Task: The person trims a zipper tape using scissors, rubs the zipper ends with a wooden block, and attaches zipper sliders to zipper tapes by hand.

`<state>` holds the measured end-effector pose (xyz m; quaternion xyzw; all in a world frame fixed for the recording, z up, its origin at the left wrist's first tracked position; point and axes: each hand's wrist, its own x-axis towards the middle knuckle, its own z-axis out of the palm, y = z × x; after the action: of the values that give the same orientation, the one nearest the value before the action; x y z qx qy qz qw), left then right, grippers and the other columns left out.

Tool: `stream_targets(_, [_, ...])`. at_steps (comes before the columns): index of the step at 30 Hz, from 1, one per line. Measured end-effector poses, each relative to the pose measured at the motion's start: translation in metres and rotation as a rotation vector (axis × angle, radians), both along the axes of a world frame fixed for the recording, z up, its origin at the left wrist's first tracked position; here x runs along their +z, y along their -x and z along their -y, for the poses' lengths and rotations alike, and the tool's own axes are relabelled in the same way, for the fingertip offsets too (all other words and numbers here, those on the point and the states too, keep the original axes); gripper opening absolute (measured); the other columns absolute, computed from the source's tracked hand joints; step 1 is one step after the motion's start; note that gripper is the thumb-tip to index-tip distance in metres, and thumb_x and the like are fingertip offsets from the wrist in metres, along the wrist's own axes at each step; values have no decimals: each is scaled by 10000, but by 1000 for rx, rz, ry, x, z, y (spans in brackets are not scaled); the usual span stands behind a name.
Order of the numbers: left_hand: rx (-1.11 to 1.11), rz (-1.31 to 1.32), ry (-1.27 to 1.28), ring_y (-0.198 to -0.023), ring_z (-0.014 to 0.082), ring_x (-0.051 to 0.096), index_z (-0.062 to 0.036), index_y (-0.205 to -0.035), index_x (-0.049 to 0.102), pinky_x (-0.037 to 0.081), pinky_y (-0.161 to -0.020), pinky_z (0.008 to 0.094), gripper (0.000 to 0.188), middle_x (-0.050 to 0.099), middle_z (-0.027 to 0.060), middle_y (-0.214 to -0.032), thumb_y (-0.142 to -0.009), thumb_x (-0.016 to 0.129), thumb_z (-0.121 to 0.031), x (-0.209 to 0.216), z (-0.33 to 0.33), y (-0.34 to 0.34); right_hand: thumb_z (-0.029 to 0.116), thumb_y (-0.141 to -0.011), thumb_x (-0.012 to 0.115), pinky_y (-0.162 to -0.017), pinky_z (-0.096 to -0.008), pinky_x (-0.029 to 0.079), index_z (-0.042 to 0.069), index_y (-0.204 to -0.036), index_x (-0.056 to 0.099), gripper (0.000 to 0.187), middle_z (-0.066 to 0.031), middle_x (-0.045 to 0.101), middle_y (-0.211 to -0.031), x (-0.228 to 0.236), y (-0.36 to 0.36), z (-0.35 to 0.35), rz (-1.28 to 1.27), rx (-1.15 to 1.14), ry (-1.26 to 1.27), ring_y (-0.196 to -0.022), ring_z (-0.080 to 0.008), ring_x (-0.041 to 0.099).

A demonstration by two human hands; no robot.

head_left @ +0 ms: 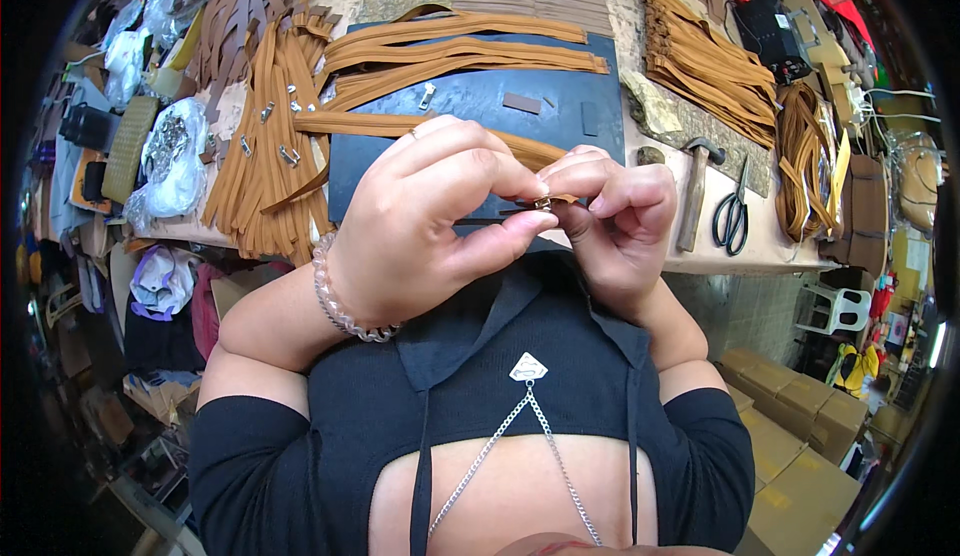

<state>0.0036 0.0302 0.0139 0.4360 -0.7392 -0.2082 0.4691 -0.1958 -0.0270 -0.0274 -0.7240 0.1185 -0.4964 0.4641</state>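
Note:
My left hand [430, 211] pinches a small metal zipper slider [542, 203] between thumb and fingertips. My right hand [617, 218] closes on the end of a tan zipper tape [380, 124], right beside the slider. Fingers hide how far the tape sits in the slider. Leftward, the tape runs behind my left hand across a dark blue board [470, 96]. More tan zipper tapes [470, 56] lie along the board's far part. One loose silver slider [427, 96] and a flat brown piece [521, 103] rest on the board.
A heap of tan tapes [262, 176] with loose sliders lies left, near a plastic bag of metal parts [178, 156]. At right are a hammer [695, 191], black-handled scissors [733, 218], a stone-like slab [690, 121] and bundled tapes [710, 66]. Cardboard boxes [800, 396] stand lower right.

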Motion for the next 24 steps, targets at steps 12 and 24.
stream_targets(12, [-115, -209, -395, -883, 196, 640, -12, -940, 682, 494, -807, 308, 193, 681, 76, -924, -812, 806, -87, 1, -4, -8, -120, -849, 698, -724, -323, 511, 72, -947, 484, 303, -108, 645, -922, 7, 6, -10, -173, -48, -20, -830, -228, 649])
stream_targets(24, [-58, -89, -222, -815, 235, 650, -9, -907, 666, 506, -747, 327, 138, 676, 100, -872, -813, 767, -11, -10, -2, -3, -168, -737, 650, -685, -368, 515, 73, -876, 461, 336, -138, 652, -874, 5, 2, -3, -230, -63, 259, -748, -305, 634])
